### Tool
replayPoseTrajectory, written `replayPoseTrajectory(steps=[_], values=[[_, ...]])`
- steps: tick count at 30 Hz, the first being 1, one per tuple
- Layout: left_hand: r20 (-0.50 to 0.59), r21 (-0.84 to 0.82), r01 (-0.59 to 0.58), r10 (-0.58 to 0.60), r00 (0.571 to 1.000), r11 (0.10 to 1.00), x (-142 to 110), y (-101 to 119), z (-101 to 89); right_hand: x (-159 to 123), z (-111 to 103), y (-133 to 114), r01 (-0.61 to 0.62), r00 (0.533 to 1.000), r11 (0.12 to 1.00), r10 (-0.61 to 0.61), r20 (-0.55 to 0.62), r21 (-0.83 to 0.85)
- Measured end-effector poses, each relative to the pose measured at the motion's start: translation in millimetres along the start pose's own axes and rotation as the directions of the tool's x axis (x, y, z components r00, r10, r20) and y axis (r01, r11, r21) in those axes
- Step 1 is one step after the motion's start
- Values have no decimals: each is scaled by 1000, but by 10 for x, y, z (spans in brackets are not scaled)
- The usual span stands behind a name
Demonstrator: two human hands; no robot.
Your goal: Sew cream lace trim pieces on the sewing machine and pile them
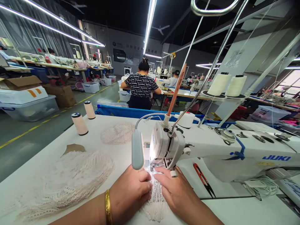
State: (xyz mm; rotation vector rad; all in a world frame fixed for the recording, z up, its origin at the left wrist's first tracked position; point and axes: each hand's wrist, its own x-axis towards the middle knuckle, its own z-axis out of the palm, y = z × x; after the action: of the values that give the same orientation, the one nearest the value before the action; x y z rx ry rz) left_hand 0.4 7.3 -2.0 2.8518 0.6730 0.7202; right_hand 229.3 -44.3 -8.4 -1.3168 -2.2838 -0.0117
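A strip of white lace fabric (156, 200) runs under the lit needle area of a white sewing machine (199, 147). My left hand (131, 190), wearing a gold bracelet (108, 207), has its fingers curled on the lace's left edge. On the other side, my right hand (174, 189) grips the lace between thumb and fingers, its fingertips close to the presser foot (152, 165). A grey lamp head (137, 150) hangs just above my left hand and hides part of the table behind it. Red-handled thread snips (203, 178) lie right of my right hand.
A large lace pile (77, 178) and a smaller lace bundle (118, 133) lie left on the white table. Two thread cones (79, 124) (89, 110) stand at its far left edge. A coiled cable (261, 186) sits right. Ahead, a person (142, 86) sits at another machine.
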Motion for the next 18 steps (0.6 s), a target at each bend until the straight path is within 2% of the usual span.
replayPoseTrajectory(steps=[6, 18], values=[[-25, -21, -9, 9, 1000, 1000, 6, 34, -1, 5, -1, 26, -22, 999, 1000, 22, 29, -9], [-7, 16, 56, -56, 998, 998, -7, 27, 21, 34, -53, 4, -69, 996, 997, 69, 55, -17]])
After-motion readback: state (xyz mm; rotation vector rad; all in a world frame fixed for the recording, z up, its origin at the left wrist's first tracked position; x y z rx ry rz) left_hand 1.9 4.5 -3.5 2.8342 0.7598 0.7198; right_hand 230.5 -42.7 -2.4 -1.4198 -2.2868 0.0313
